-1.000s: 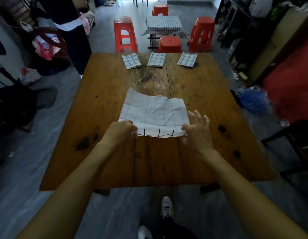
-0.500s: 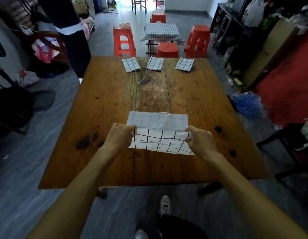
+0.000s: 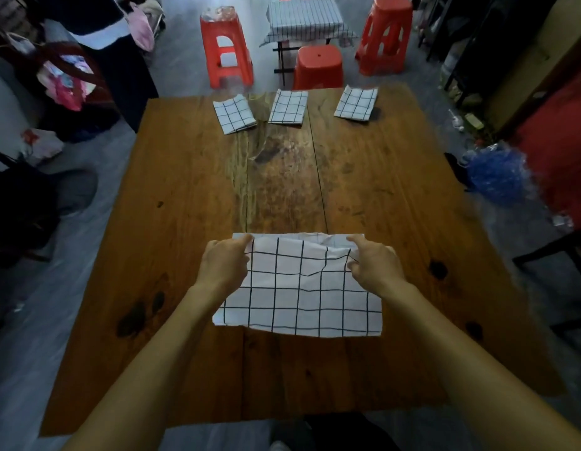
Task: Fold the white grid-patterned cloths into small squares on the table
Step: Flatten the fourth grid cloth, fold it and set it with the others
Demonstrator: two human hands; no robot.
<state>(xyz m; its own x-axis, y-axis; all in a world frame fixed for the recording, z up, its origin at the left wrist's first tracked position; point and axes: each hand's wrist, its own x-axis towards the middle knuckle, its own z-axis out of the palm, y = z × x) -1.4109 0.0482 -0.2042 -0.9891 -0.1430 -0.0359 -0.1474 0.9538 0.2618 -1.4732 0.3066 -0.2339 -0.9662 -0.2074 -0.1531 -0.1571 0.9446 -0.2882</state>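
From the head view, a wooden desk (image 3: 185,222) fills the middle of the frame. In the lower centre lies a white grid-patterned cloth (image 3: 302,291), folded over so that a top layer with black grid lines covers most of a plain white layer, which shows as a narrow strip along the far edge. The left hand (image 3: 224,262) sits at the cloth's upper left corner, its grip pinching the edge of the top layer with curled fingers. The right hand (image 3: 374,260) sits at the upper right corner, its grip likewise pinching the folded edge, where the fabric puckers a little. Both forearms reach in from the bottom of the frame. The near edge of the cloth lies flat on the desk.

Along the far edge of the desk, in the upper centre of the frame, three folded cloths rest in a row, apart from each other: the left folded cloth (image 3: 234,113), the middle folded cloth (image 3: 288,106) and the right folded cloth (image 3: 357,103). Beyond the desk stand red plastic stools (image 3: 225,50) around a small table with a checked cover (image 3: 307,17).
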